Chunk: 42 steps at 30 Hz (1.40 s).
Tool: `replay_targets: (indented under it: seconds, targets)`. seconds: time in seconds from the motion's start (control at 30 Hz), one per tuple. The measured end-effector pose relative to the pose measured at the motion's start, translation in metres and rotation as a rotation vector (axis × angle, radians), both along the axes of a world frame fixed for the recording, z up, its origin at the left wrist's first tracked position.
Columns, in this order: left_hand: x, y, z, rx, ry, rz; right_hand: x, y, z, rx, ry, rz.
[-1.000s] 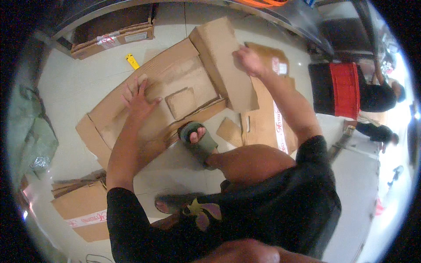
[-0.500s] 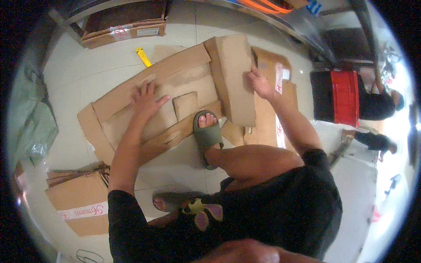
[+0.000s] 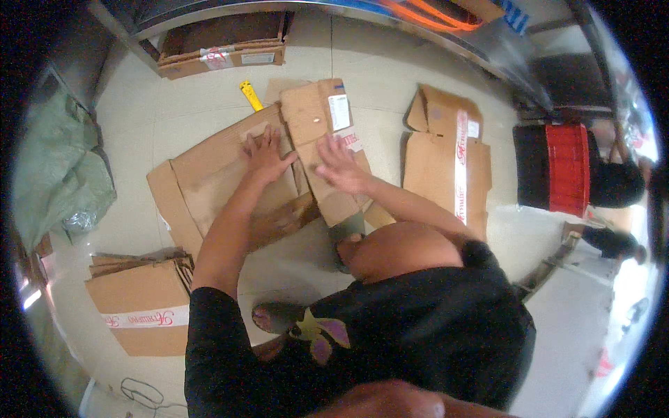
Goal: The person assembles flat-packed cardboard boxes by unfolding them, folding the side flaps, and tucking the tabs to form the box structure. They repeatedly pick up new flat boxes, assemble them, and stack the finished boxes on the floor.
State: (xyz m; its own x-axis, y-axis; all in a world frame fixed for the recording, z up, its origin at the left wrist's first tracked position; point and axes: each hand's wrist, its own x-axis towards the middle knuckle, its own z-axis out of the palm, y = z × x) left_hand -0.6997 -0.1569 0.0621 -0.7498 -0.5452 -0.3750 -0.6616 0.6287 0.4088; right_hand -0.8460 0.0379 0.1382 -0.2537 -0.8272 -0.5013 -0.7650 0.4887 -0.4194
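A large cardboard box (image 3: 209, 164), partly flattened, lies on the tiled floor in front of me. My left hand (image 3: 265, 155) rests on its inner face, fingers spread. The box's right side is folded over, so its printed outer panel (image 3: 304, 117) faces up, with a white label and tape on it. On that panel lies my right hand (image 3: 341, 166), fingers spread and palm down. My sandalled foot (image 3: 346, 230) is at the panel's near end, partly covered by it. A yellow-handled tool (image 3: 249, 95) sticks out from beyond the box's far edge; its other end is hidden.
To the right lies another flattened carton (image 3: 439, 164) with white tape. A stack of flattened cartons (image 3: 139, 299) is at the lower left, near a green plastic sack (image 3: 63, 160). More cardboard (image 3: 223, 63) sits under a metal bench. Far right, a person is beside a red crate (image 3: 568, 167).
The box's right side has been folded over to the left, turning its printed face up. My right hand has moved left from the panel's edge onto its top, and its fingers have spread.
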Motion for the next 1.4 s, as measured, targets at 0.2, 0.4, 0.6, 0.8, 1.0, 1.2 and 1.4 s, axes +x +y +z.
replay_targets:
  seconds: [0.2,0.4,0.6,0.8,1.0,1.2,1.4]
  targets:
    - [0.055,-0.031,-0.015,-0.067,0.436,0.211,0.002,-0.021,-0.059,0.04,0.327,0.124]
    - [0.204,-0.034,0.015,-0.397,-0.437,1.028,-0.009,-0.019,-0.074,-0.085,0.383,0.111]
    - [0.232,-0.054,0.0,-0.02,-0.374,1.14,-0.013,-0.02,-0.071,-0.074,0.4,0.114]
    - [0.262,-0.058,-0.036,-0.019,-0.279,1.156,-0.018,-0.015,-0.084,-0.198,0.573,0.125]
    - [0.261,-0.019,-0.045,-0.143,-0.204,1.041,-0.024,-0.014,-0.079,-0.125,0.663,0.03]
    - [0.246,-0.027,-0.02,-0.085,-0.225,1.028,-0.033,-0.017,-0.078,-0.081,0.542,-0.045]
    - [0.29,-0.074,0.079,0.965,0.754,1.3,-0.051,-0.031,-0.102,-0.151,0.548,-0.067]
